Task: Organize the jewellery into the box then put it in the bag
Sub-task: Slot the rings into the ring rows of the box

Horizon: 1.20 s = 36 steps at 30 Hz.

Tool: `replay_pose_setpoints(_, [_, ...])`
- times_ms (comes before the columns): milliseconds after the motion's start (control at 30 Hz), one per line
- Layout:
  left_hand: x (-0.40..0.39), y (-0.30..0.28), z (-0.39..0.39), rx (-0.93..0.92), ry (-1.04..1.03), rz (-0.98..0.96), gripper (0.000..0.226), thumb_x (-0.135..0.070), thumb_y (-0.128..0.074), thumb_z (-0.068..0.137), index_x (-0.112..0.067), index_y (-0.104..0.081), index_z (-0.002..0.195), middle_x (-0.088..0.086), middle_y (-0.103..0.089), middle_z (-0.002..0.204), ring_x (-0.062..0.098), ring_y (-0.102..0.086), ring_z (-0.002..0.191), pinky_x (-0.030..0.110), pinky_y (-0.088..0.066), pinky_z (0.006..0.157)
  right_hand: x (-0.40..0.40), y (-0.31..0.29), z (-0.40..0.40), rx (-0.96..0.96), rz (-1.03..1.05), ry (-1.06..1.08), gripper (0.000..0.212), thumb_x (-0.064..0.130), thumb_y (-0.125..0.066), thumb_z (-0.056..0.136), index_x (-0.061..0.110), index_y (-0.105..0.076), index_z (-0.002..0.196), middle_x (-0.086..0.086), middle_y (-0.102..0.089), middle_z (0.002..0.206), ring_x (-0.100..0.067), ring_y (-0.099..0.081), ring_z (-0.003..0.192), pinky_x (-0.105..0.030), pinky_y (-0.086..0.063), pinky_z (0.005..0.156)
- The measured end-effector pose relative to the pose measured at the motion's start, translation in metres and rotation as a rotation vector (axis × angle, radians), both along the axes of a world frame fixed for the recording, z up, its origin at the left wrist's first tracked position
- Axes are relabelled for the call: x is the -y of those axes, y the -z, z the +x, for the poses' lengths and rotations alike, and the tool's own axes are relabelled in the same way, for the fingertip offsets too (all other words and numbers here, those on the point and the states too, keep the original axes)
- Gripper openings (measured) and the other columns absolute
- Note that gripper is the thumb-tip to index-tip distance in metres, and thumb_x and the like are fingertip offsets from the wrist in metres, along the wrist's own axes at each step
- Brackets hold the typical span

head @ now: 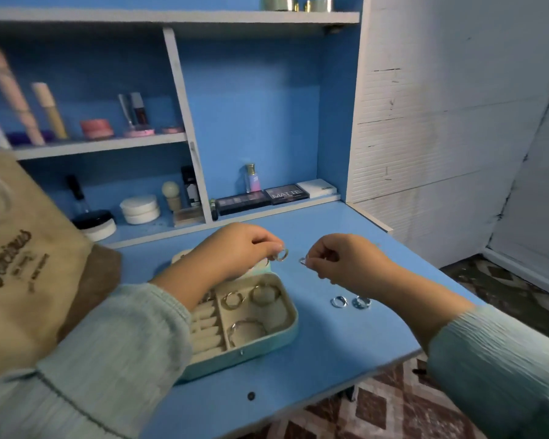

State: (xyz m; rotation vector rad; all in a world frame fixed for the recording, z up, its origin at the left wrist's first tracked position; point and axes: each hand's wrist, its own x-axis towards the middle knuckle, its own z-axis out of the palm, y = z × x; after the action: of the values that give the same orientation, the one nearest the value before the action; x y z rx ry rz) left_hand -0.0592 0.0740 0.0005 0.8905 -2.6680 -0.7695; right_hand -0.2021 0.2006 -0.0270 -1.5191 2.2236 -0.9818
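Observation:
An open mint-green jewellery box with a cream lining sits on the blue desk; several hoop earrings and rings lie in its compartments. Above its far edge my left hand pinches a silver ring. To the right my right hand pinches another small silver ring at its fingertips. Two more silver rings lie on the desk right of the box. A beige fabric bag with dark lettering stands at the left, partly behind my left sleeve.
Behind the desk rise blue shelves holding cosmetics: eyeshadow palettes, a small bottle, jars and brushes. A white wall lies to the right. Patterned carpet shows beyond the desk's front and right edges.

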Motion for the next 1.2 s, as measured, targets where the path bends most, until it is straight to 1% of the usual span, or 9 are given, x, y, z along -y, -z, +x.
replay_pose_setpoints(100, [0.007,0.002,0.032,-0.014,-0.052,-0.023,0.016,-0.034,-0.054,0.093,-0.032,-0.069,0.091,-0.024,-0.062,0.080,0.009,-0.057,0.069,0.017,-0.040,0.059,0.015,-0.001,0.022,0.051,0.009,-0.061,0.011,0.029,-0.062,0.087,0.024,-0.062,0.077,0.009,-0.062,0.068,-0.013,-0.057,0.064,-0.030,-0.053,0.066])
replay_pose_setpoints(200, [0.015,0.012,0.061,-0.007,-0.088,-0.035,0.015,-0.035,-0.052,0.093,-0.033,-0.067,0.095,-0.025,-0.059,0.082,-0.011,-0.050,0.060,0.006,-0.034,0.050,0.027,0.002,0.042,0.027,0.002,-0.099,0.007,0.026,-0.062,0.088,0.026,-0.067,0.082,0.014,-0.060,0.070,-0.007,-0.055,0.062,-0.011,-0.045,0.056])
replay_pose_setpoints(267, [0.019,0.021,0.077,0.003,-0.109,-0.031,0.012,-0.036,-0.052,0.093,-0.039,-0.064,0.092,-0.025,-0.060,0.086,-0.014,-0.051,0.068,0.006,-0.036,0.060,0.036,0.004,0.053,0.001,-0.003,-0.123,0.011,0.025,-0.062,0.088,0.019,-0.071,0.091,0.016,-0.062,0.072,-0.006,-0.057,0.064,-0.006,-0.040,0.052])
replay_pose_setpoints(367, [0.025,0.033,0.098,0.009,-0.147,-0.066,0.018,-0.036,-0.052,0.093,-0.036,-0.068,0.101,-0.027,-0.057,0.094,0.002,-0.055,0.100,0.029,-0.041,0.094,0.047,0.006,0.066,-0.011,-0.019,-0.162,0.015,0.023,-0.061,0.089,0.015,-0.072,0.095,0.019,-0.059,0.068,-0.005,-0.058,0.065,-0.006,-0.040,0.054])
replay_pose_setpoints(433, [0.026,0.039,0.109,0.012,-0.158,-0.132,0.022,-0.036,-0.051,0.093,-0.034,-0.066,0.108,-0.023,-0.059,0.105,0.004,-0.052,0.108,0.033,-0.038,0.100,0.054,0.008,0.074,-0.008,-0.031,-0.195,0.014,0.024,-0.062,0.088,0.017,-0.072,0.096,0.019,-0.058,0.066,0.001,-0.056,0.061,-0.005,-0.040,0.054])
replay_pose_setpoints(633, [0.032,0.053,0.126,-0.089,-0.136,-0.252,0.025,-0.031,-0.052,0.093,-0.030,-0.065,0.114,-0.024,-0.056,0.101,-0.007,-0.047,0.095,0.004,-0.031,0.080,0.069,0.017,0.089,-0.042,-0.088,-0.271,0.015,0.024,-0.064,0.087,0.018,-0.073,0.097,0.020,-0.057,0.071,0.007,-0.053,0.062,-0.006,-0.040,0.062])
replay_pose_setpoints(833, [0.029,0.060,0.124,-0.059,-0.094,-0.279,0.025,-0.035,-0.050,0.093,-0.032,-0.065,0.112,-0.031,-0.047,0.094,-0.004,-0.047,0.099,0.026,-0.031,0.090,0.074,0.026,0.092,-0.123,-0.163,-0.359,0.014,0.019,-0.067,0.085,0.018,-0.075,0.096,0.019,-0.052,0.068,0.013,-0.049,0.073,-0.004,-0.037,0.064])
replay_pose_setpoints(1067, [0.029,0.064,0.125,-0.053,-0.099,-0.286,0.028,-0.037,-0.049,0.093,-0.034,-0.064,0.116,-0.019,-0.059,0.111,0.003,-0.047,0.108,0.024,-0.026,0.091,0.075,0.040,0.088,-0.216,-0.281,-0.384,0.018,0.019,-0.072,0.081,0.028,-0.075,0.096,0.017,-0.055,0.066,0.005,-0.051,0.072,-0.017,-0.042,0.062])
replay_pose_setpoints(1200, [0.030,0.064,0.126,-0.090,-0.115,-0.278,0.024,-0.038,-0.053,0.091,-0.044,-0.060,0.113,-0.034,-0.052,0.092,-0.015,-0.043,0.093,0.019,-0.021,0.080,0.074,0.041,0.090,-0.216,-0.299,-0.394,0.015,0.018,-0.072,0.080,0.026,-0.075,0.092,0.016,-0.056,0.066,0.006,-0.050,0.070,-0.017,-0.040,0.062])
